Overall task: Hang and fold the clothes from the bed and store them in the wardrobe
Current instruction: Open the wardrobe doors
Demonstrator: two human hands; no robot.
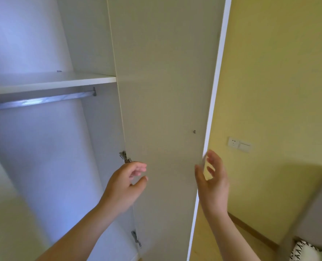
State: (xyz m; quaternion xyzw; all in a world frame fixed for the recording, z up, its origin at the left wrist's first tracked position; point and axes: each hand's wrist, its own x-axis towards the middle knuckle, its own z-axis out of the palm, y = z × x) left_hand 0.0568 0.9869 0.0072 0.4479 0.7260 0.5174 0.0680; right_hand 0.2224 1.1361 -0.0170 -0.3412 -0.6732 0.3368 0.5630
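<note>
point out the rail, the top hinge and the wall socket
rail (pixel 41 100), head view, middle of the bar
top hinge (pixel 125 157), head view, metal arm
socket (pixel 233 143), head view, white faceplate

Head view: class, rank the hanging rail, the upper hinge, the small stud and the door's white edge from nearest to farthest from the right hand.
1. The door's white edge, at the fingers of the right hand.
2. The small stud, on the door, just up-left of it.
3. The upper hinge, across the door, left side.
4. The hanging rail, far left.
</note>
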